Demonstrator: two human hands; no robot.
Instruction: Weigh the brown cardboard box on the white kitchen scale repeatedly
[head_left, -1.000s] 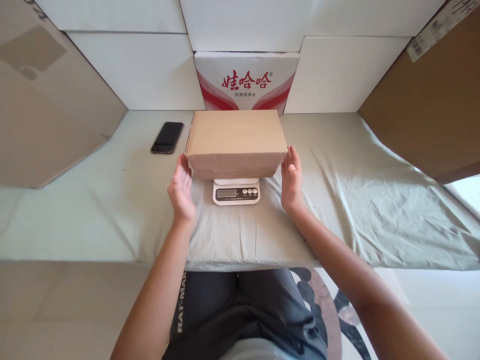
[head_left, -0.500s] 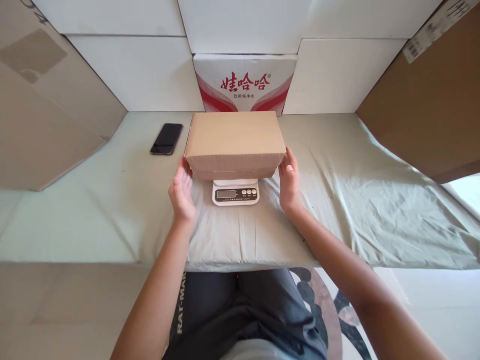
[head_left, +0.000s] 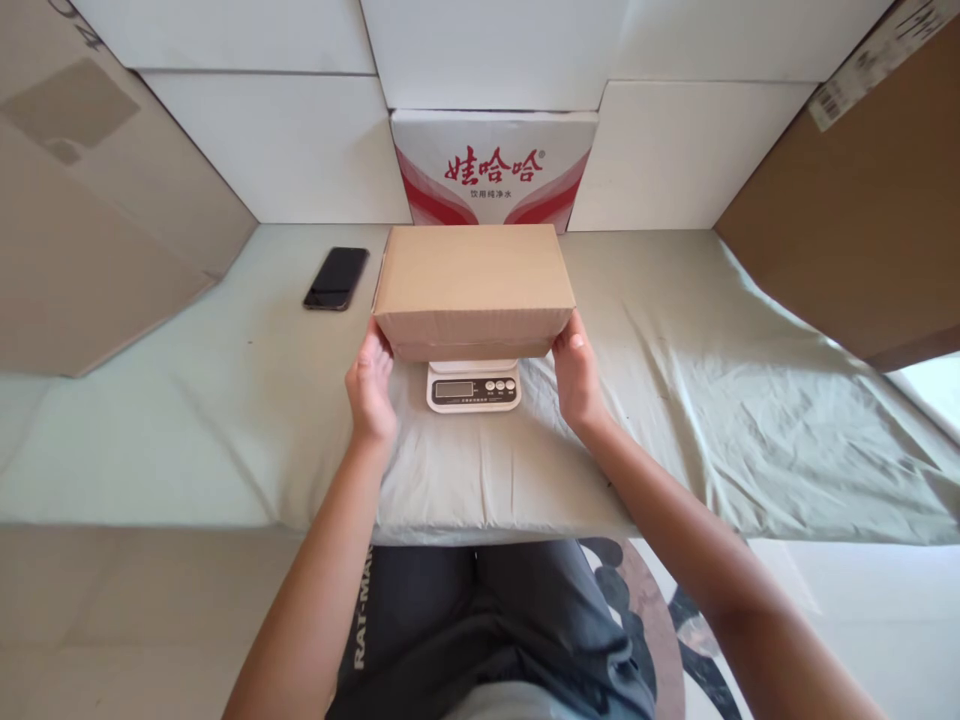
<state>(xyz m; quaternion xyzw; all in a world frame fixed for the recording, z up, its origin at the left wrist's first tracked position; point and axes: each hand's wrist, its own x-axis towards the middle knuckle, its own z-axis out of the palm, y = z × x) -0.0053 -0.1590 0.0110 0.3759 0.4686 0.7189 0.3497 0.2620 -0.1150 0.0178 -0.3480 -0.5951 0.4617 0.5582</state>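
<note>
Beneath left fingers [head_left: 379, 345] and right fingers [head_left: 566, 340], a table [head_left: 225, 420] under wrinkled pale-green cloth. Well out from the left fingers, a big brown carton [head_left: 142, 235]; well out from the right fingers, a second brown carton [head_left: 840, 220]. Beyond both, a white carton [head_left: 495, 165] with red lettering. Between both, a closed cardboard box [head_left: 472, 268], over a white scale [head_left: 474, 398] with panel jutting out on the near side. Beyond and outside the left fingers, a dark phone [head_left: 335, 278], lying flat. Fingers close together at the box's lower near corners, tips partly hidden; cannot tell whether pinching.
</note>
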